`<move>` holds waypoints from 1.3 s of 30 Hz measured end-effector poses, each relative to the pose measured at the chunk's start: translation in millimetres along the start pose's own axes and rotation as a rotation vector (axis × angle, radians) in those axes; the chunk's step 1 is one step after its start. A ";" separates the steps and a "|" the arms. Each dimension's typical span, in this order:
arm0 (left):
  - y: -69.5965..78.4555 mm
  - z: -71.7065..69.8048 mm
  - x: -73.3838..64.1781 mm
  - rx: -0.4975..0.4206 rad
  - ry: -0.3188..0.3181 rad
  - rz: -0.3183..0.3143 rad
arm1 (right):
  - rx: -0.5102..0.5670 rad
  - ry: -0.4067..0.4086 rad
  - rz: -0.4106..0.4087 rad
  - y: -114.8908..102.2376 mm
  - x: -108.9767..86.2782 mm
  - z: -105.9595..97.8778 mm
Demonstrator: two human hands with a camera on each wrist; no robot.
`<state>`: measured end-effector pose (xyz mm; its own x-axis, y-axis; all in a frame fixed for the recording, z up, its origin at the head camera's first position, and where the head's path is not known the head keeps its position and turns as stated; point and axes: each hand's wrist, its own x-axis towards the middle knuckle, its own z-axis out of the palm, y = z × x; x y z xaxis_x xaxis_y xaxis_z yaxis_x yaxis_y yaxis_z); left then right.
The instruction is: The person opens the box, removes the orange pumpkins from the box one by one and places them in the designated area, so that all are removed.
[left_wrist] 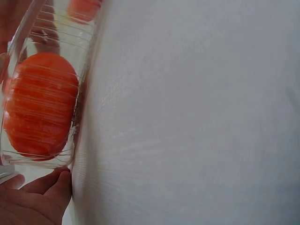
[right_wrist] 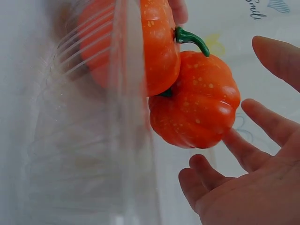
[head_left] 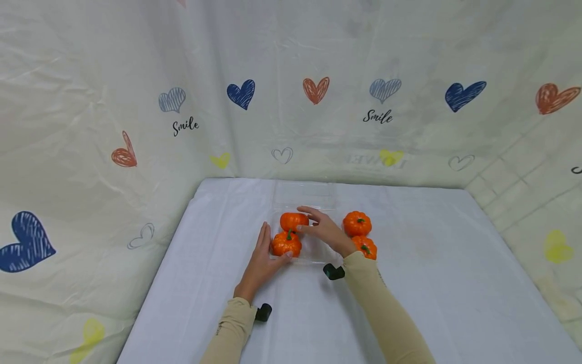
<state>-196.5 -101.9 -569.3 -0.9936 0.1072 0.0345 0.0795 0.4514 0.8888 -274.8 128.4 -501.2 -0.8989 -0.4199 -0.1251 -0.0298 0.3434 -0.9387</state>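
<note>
A clear plastic box (head_left: 316,251) holds two small orange toy pumpkins. The front pumpkin (head_left: 285,245) sits stem up in the near left corner; the back pumpkin (head_left: 293,221) leans tilted behind it. My left hand (head_left: 264,260) rests against the box's left side and near corner, fingers straight, thumb at the front edge. My right hand (head_left: 328,233) is spread beside the back pumpkin. In the right wrist view, its fingers (right_wrist: 248,157) reach the tilted pumpkin (right_wrist: 197,103) without curling round it. Contact there is slight or hard to tell.
Two more pumpkins, a far one (head_left: 357,223) and a nearer one (head_left: 365,246), stand right of the box, close to the right wrist. The transparent lid (head_left: 303,194) lies folded open behind the box. A white cloth covers the table (head_left: 423,283); a heart-printed curtain (head_left: 282,126) hangs behind.
</note>
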 end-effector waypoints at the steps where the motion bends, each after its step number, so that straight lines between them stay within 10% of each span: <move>1: 0.0 0.1 0.1 -0.001 0.000 0.001 | 0.000 -0.006 0.012 0.6 0.5 0.6; 39: -0.3 0.6 0.7 -0.005 0.002 0.003 | -0.015 0.128 -0.014 14.9 2.3 7.0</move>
<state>-197.1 -101.5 -569.8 -0.9936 0.1068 0.0375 0.0816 0.4463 0.8912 -274.2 126.7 -517.7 -0.9466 -0.3149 -0.0689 -0.0486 0.3508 -0.9352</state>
